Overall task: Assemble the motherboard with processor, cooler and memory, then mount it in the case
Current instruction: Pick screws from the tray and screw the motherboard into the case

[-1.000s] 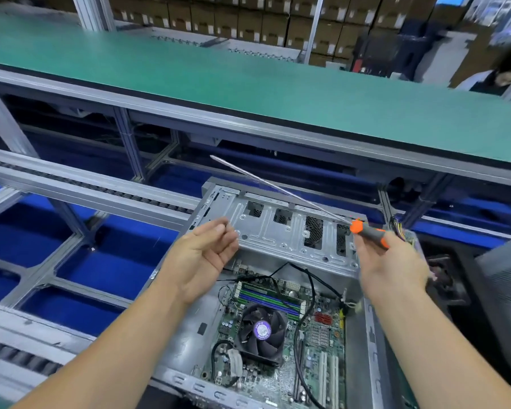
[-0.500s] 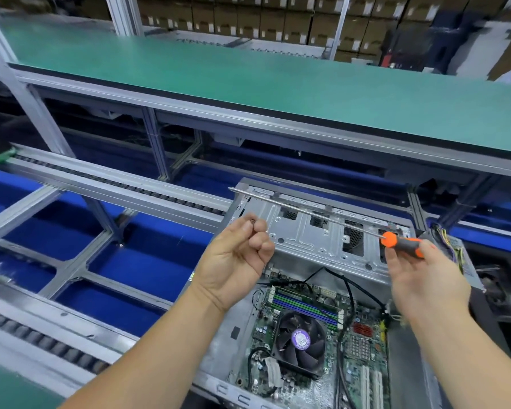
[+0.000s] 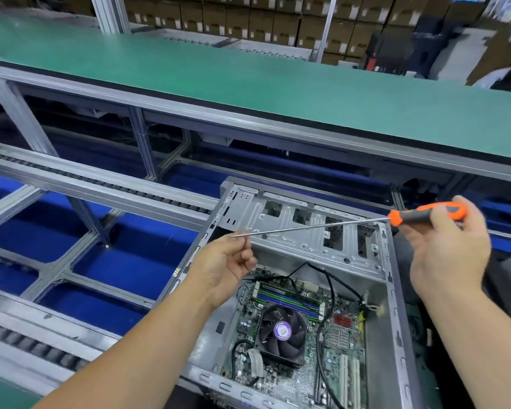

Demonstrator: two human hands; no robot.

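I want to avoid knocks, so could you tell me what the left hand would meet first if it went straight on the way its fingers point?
The left hand would likely first meet the screwdriver shaft tip, just beyond its fingertips, though depth is unclear.

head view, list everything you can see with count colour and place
computer case: one, grey metal, open, lower centre on the line
motherboard: one, green, lying inside the case
cooler fan: one, black with a purple centre label, on the motherboard
memory sticks: count unclear, green and blue, just beyond the fan
black cables: several, looping over the board
screwdriver: one, orange and black handle, long silver shaft, held above the case
green worktop: one, across the top
roller rails: grey, left, over blue trays
cardboard boxes: many, brown, far back
left hand: fingertips at the shaft tip
right hand: grips the handle
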